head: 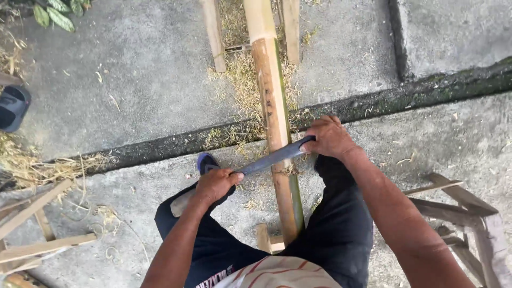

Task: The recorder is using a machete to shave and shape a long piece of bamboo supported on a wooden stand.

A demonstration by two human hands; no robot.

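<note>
bamboo pole (274,114) btwn hands, blade (272,158) across

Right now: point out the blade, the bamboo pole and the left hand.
blade (273,158), head view, flat middle of the metal.
bamboo pole (273,101), head view, scraped brown stretch above the blade.
left hand (216,184), head view, back of the hand.

Bamboo pole (274,114) is cut off by the top edge, its near end hidden between the legs. Blade (272,158) ends are covered by left hand (215,184) and right hand (329,137). Black object (12,106) is clipped at the left edge; kind cannot be told.
</note>
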